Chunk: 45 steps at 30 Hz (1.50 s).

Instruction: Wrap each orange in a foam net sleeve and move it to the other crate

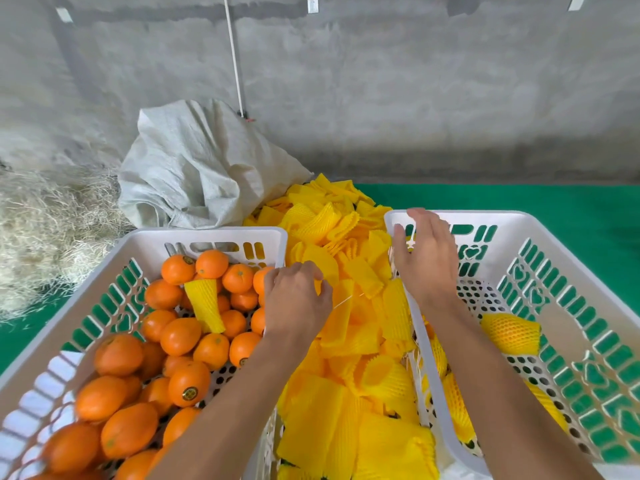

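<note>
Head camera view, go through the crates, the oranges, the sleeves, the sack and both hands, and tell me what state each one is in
left crate: holds many bare oranges and one loose sleeve
right crate: mostly empty, a few wrapped oranges inside
foam net sleeves: empty, piled between the crates
woven sack: crumpled behind the pile
left hand: curled over the sleeve pile, pinching a thin string
right hand: fingers loose at the right crate's far corner
</note>
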Each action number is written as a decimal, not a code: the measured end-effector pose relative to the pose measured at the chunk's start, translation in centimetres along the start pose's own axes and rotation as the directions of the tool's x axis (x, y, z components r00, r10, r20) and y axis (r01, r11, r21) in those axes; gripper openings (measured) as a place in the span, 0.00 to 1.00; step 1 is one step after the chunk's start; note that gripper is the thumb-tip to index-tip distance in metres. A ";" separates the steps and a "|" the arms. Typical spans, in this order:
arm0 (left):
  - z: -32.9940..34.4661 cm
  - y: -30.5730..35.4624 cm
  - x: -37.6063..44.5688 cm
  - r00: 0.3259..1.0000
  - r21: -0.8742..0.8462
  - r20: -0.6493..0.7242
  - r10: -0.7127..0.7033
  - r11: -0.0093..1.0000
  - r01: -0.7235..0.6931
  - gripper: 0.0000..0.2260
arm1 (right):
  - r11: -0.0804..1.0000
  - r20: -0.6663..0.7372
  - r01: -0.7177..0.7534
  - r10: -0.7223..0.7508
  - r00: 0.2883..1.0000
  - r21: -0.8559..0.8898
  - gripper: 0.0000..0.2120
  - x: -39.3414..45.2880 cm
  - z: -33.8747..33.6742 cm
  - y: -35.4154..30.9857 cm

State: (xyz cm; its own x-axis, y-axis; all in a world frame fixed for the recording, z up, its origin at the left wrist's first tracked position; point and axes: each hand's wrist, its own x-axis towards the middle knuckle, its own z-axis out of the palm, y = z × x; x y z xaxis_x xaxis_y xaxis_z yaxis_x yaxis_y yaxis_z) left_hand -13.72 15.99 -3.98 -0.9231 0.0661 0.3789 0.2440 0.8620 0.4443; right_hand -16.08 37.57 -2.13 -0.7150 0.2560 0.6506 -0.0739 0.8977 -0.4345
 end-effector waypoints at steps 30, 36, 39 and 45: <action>0.0 -13.0 1.4 0.797 0.161 0.444 -0.409 0.912 0.378 0.04 | 0.938 0.619 0.037 -0.256 0.743 0.344 0.10 -2.9 5.3 -2.8; 0.2 -12.5 -0.5 0.665 0.322 0.637 -0.391 0.918 0.231 0.28 | 0.937 0.630 0.016 -0.248 0.736 0.350 0.10 -3.0 5.1 -2.7; -0.3 -11.9 -1.0 0.517 0.369 0.725 -0.456 0.890 0.268 0.35 | 0.936 0.632 -0.003 -0.236 0.738 0.353 0.11 -2.9 5.0 -2.6; 0.4 -12.4 -0.1 0.560 0.452 0.691 -0.457 0.878 0.159 0.31 | 0.931 0.637 -0.024 -0.231 0.735 0.364 0.10 -2.9 5.3 -2.3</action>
State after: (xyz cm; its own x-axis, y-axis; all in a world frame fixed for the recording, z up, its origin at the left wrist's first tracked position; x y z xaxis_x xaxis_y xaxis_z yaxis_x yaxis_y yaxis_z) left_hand -16.82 5.47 -9.85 -0.8337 -0.0100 -0.5521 -0.0670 0.9943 0.0832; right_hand -17.52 32.82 -6.28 -0.9517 -0.2475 0.1818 -0.3054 0.6989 -0.6468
